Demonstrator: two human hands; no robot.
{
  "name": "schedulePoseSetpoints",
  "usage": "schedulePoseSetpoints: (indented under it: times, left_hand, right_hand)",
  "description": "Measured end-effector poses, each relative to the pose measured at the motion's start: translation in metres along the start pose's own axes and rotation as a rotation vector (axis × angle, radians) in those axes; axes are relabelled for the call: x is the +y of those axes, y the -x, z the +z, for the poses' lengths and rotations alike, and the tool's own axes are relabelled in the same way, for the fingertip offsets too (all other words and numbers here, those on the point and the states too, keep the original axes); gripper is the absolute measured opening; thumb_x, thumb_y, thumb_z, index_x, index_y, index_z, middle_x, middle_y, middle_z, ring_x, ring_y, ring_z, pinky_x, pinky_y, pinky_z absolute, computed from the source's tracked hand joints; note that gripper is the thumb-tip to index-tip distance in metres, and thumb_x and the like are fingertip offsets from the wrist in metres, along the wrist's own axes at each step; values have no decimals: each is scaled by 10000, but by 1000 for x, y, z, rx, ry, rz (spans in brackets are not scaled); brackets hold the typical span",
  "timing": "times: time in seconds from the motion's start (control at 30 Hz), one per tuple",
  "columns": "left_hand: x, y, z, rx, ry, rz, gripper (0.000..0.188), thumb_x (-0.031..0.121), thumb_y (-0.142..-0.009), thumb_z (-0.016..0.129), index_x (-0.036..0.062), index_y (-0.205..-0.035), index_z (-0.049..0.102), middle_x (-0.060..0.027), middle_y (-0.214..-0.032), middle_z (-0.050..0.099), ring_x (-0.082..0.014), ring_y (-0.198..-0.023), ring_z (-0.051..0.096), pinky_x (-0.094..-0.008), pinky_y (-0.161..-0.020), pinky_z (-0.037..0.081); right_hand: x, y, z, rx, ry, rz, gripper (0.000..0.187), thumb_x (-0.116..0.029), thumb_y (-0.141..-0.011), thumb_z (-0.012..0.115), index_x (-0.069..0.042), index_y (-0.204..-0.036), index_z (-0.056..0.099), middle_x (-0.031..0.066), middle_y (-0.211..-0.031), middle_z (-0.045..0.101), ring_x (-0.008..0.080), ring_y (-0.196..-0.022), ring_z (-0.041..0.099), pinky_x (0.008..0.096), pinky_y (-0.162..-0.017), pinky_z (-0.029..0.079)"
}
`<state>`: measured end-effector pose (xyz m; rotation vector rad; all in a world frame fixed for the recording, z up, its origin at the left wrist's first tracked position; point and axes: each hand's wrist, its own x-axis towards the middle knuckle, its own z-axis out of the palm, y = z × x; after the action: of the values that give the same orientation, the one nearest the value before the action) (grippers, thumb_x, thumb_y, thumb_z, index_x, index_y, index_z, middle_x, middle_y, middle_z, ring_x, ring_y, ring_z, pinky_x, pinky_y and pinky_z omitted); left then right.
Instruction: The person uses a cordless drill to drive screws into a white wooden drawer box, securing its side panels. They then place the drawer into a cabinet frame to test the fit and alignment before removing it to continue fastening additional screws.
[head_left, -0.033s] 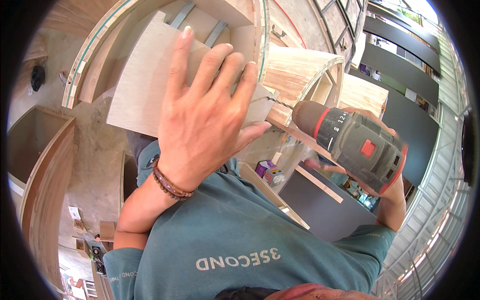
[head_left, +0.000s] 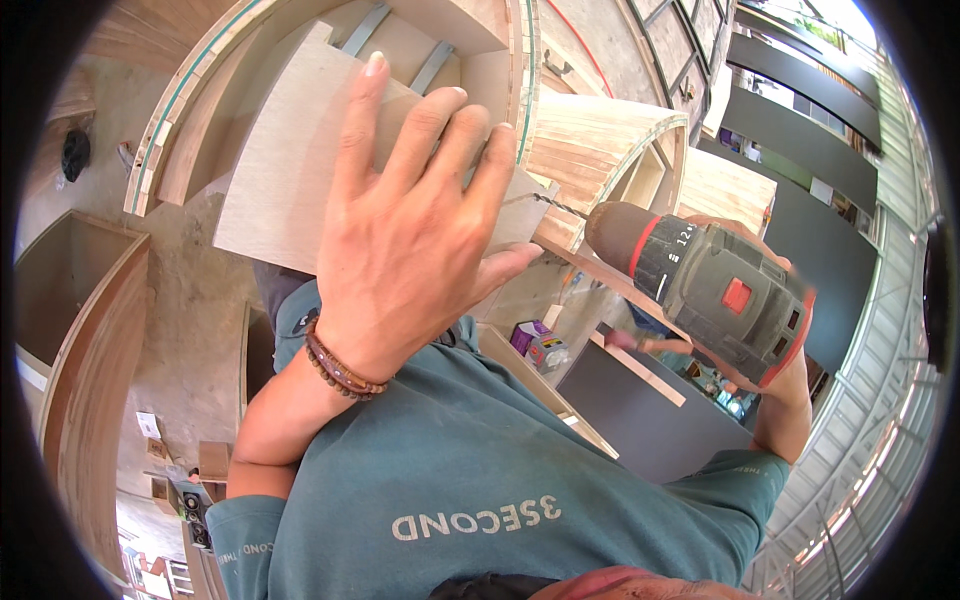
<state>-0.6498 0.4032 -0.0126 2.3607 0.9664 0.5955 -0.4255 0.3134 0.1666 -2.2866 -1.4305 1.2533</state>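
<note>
Fingers (head_left: 422, 135) of the left hand (head_left: 400, 240), parted and slightly bent, rest on a pale panel (head_left: 275, 165), upper left, gripping nothing; right of centre, the right hand (head_left: 722, 368), fingers mostly hidden, grasps a drill (head_left: 735, 293), its bit (head_left: 562, 207) pointing toward the panel's right edge.

The person wears a faded teal short-sleeved shirt (head_left: 450, 440) with one line of large pale lettering (head_left: 476, 520) across the chest. Smaller pale lettering marks the left sleeve (head_left: 240, 540) and right sleeve (head_left: 740, 485). Left wrist (head_left: 362, 340): brown bracelets (head_left: 343, 368), at least one beaded.
</note>
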Motion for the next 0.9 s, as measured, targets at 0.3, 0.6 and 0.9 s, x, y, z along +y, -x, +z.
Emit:
schedulePoseSetpoints:
  times: [0.3,0.6,0.9]
  left_hand:
    - [1,-1,-2,-21,23,3,750,475,-610,884,102,-1239,717,-36,-1222,647,-227,-1283,552,-563,-1288,237]
    - [4,1,-6,-94,35,-4,798,391,-580,896,58,-1275,690,-34,-1224,626,-229,-1288,549,-602,-1277,247]
    - [6,1,-2,-109,-11,4,842,432,-536,857,55,-1272,697,-38,-1223,623,-229,-1289,549,-620,-1277,238]
  right_hand:
    - [-20,-15,-7,-103,256,-78,698,-203,-599,879,22,-1225,668,104,-1051,727,196,-923,705,331,-875,550]
    - [-54,-23,-10,-170,340,126,562,-113,-656,843,6,-1180,678,91,-1045,745,185,-898,734,308,-834,562]
    - [-63,-25,-3,-151,370,144,461,-100,-731,816,-6,-1164,690,109,-982,762,207,-863,764,316,-793,591]
